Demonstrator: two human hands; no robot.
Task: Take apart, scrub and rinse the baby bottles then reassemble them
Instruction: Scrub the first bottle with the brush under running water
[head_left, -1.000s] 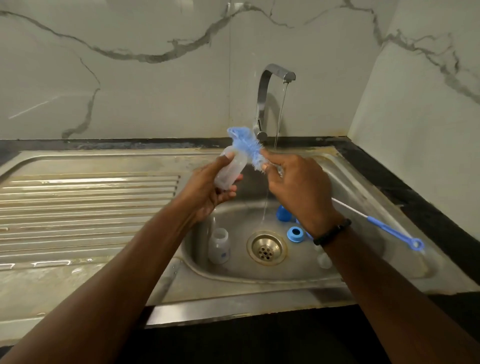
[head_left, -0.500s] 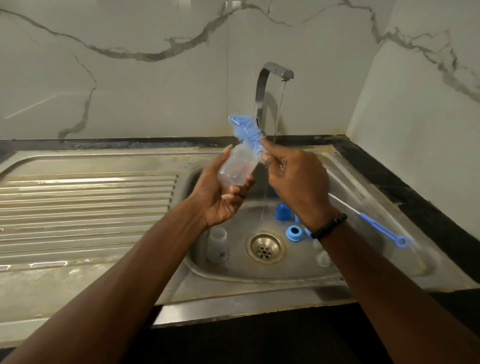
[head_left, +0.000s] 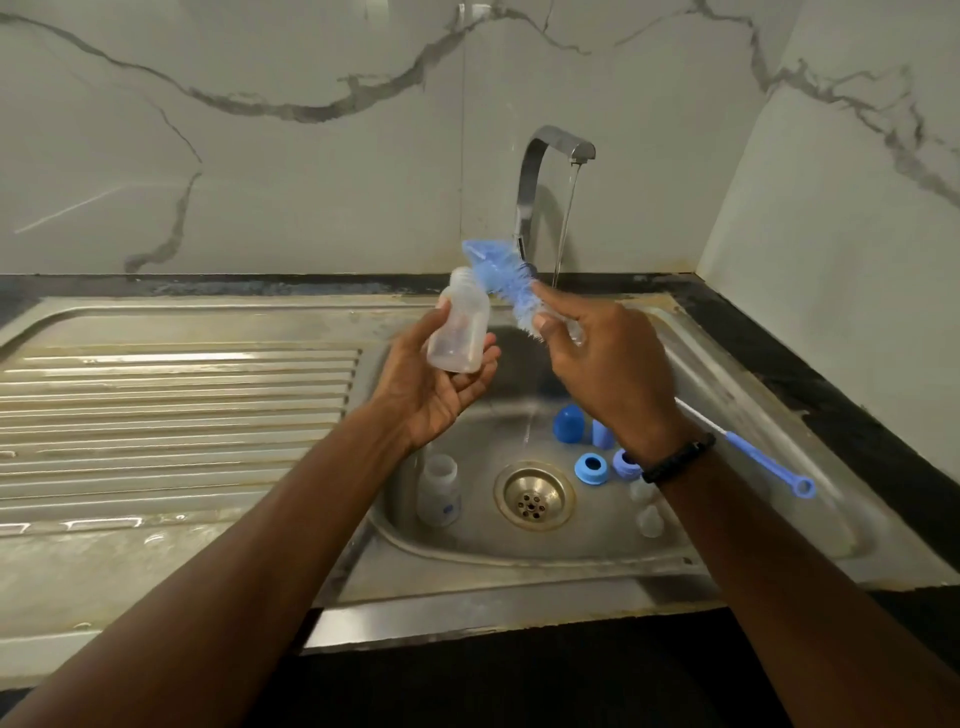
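Two clear bottles: one held (head_left: 460, 327), one standing in the sink (head_left: 439, 490). One bottle brush (head_left: 506, 283). Two blue caps (head_left: 569, 423), two blue rings (head_left: 591, 469), two clear teats (head_left: 649, 520).

The left hand (head_left: 436, 395) holds a clear plastic baby bottle (head_left: 460, 327) above the stainless steel sink (head_left: 779, 530); just right of it, the right hand (head_left: 608, 364) holds a blue bristle bottle brush (head_left: 506, 283), its head beside the bottle's mouth. The chrome tap (head_left: 535, 182) stands behind them. In the basin, a second clear bottle (head_left: 439, 491) stands left of the round metal drain (head_left: 534, 496); blue plastic caps and rings (head_left: 589, 467) lie to its right. The ridged draining board (head_left: 171, 415) lies to the left.
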